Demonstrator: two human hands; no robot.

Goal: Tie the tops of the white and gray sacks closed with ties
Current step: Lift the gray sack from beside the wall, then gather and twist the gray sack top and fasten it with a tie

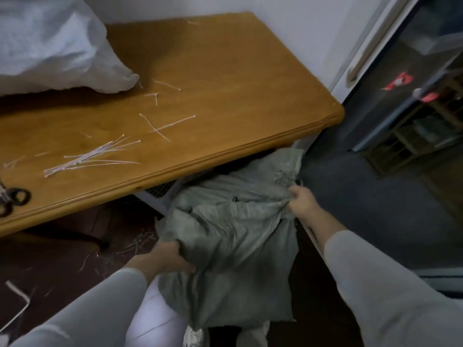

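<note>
A gray woven sack [233,236] lies below the table's front edge, near the floor. My left hand [167,259] grips its lower left side. My right hand [302,200] grips a bunched fold at its right, close to the gathered top. A white sack [50,43] rests on the wooden table [225,83] at the far left. White zip ties [87,157] lie in a loose bundle on the table, with a few single ones [162,125] scattered farther back.
Scissors [12,200] lie at the table's left edge. Cut tie scraps litter the dark floor [75,259] under the table. A white frame [160,196] shows beneath the table behind the sack. A glass-fronted cabinet [413,96] stands at the right.
</note>
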